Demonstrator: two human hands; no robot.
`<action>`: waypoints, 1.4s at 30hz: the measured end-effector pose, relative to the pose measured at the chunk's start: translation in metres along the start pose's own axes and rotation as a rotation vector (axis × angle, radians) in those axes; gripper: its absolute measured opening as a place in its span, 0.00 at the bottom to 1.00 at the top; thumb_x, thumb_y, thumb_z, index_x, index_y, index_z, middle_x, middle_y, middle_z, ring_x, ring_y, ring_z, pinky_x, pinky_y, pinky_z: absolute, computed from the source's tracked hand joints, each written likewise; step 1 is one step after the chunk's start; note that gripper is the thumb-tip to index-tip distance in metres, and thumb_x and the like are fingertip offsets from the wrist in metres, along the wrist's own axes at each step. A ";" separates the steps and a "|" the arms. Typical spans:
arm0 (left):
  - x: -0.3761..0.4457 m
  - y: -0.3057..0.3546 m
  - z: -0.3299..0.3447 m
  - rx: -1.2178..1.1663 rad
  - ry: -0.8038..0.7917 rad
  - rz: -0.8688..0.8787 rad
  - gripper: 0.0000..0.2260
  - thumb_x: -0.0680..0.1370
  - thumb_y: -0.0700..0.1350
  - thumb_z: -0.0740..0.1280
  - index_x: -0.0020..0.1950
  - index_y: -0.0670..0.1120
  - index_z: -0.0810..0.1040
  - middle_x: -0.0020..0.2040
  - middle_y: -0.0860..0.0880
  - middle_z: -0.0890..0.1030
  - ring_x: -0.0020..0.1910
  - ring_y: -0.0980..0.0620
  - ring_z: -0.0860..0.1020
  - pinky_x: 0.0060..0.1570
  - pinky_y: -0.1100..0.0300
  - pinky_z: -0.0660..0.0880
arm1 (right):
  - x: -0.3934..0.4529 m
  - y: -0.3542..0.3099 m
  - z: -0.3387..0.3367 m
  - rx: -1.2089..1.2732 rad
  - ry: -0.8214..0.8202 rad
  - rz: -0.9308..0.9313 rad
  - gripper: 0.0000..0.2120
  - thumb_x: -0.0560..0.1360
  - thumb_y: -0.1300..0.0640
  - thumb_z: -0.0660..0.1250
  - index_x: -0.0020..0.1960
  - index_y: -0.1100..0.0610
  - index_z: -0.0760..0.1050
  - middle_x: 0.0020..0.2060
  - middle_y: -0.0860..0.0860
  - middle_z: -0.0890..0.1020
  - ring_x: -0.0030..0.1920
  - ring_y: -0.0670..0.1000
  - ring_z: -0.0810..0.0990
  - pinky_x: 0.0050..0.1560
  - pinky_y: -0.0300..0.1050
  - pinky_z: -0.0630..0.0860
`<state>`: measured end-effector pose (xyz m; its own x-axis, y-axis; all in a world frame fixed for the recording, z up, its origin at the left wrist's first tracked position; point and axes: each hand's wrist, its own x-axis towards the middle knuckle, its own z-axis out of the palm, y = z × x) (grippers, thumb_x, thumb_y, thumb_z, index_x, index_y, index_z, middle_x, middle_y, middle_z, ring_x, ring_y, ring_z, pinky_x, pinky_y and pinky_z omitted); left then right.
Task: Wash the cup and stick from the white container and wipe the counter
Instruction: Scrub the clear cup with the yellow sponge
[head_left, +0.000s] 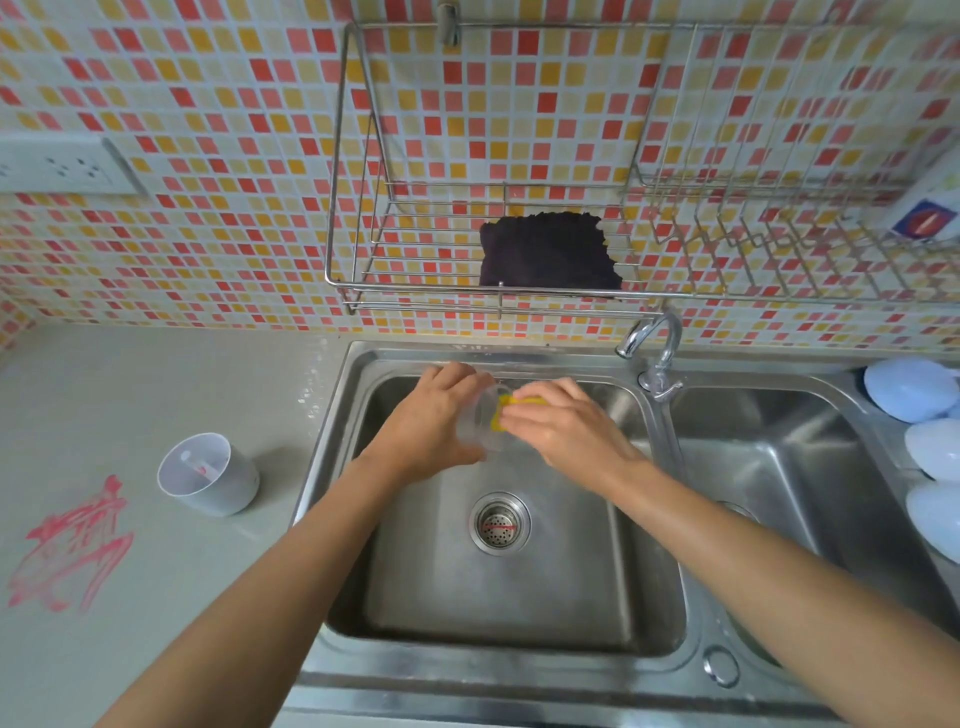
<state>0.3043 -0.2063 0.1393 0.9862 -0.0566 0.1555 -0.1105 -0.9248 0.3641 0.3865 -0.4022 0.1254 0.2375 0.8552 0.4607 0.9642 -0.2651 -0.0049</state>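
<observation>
Over the left sink basin (519, 597) my left hand (431, 421) grips a clear plastic cup (480, 423), held on its side with the mouth toward the right. My right hand (561, 428) presses a yellow sponge (506, 408) into the cup's mouth. The white container (208, 475) stands on the grey counter (130, 389) left of the sink, with a small clear stick-like piece with a red mark inside it. Red smears (72, 551) stain the counter in front of the container.
The tap (654, 343) rises between the two basins, no water visibly running. A wire rack (519, 291) on the tiled wall holds a dark cloth (548, 252). Pale blue bowls (914, 389) lie upside down at the right edge. A wall socket (62, 166) sits upper left.
</observation>
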 end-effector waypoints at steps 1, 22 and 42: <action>0.001 0.001 -0.001 -0.005 0.000 -0.004 0.39 0.61 0.52 0.80 0.69 0.49 0.70 0.62 0.49 0.73 0.59 0.46 0.70 0.59 0.53 0.72 | 0.000 0.001 0.000 -0.030 0.017 -0.005 0.10 0.71 0.62 0.67 0.50 0.55 0.82 0.48 0.46 0.84 0.54 0.54 0.78 0.50 0.47 0.73; -0.010 -0.002 0.005 -0.022 -0.111 -0.046 0.40 0.63 0.53 0.79 0.72 0.54 0.67 0.64 0.54 0.70 0.61 0.51 0.66 0.58 0.52 0.74 | -0.010 -0.006 0.009 0.387 -0.207 0.243 0.12 0.74 0.63 0.69 0.53 0.51 0.83 0.48 0.43 0.84 0.51 0.49 0.76 0.52 0.45 0.73; -0.012 -0.008 0.007 -0.285 0.047 -0.077 0.45 0.61 0.55 0.80 0.71 0.46 0.62 0.66 0.49 0.70 0.64 0.50 0.69 0.65 0.54 0.68 | -0.002 -0.020 -0.001 0.068 0.084 0.014 0.07 0.74 0.64 0.66 0.50 0.56 0.80 0.49 0.49 0.83 0.51 0.54 0.79 0.48 0.48 0.76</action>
<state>0.2939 -0.2005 0.1283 0.9871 0.0332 0.1569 -0.0720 -0.7826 0.6184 0.3666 -0.3992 0.1256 0.2426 0.8109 0.5326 0.9674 -0.2432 -0.0704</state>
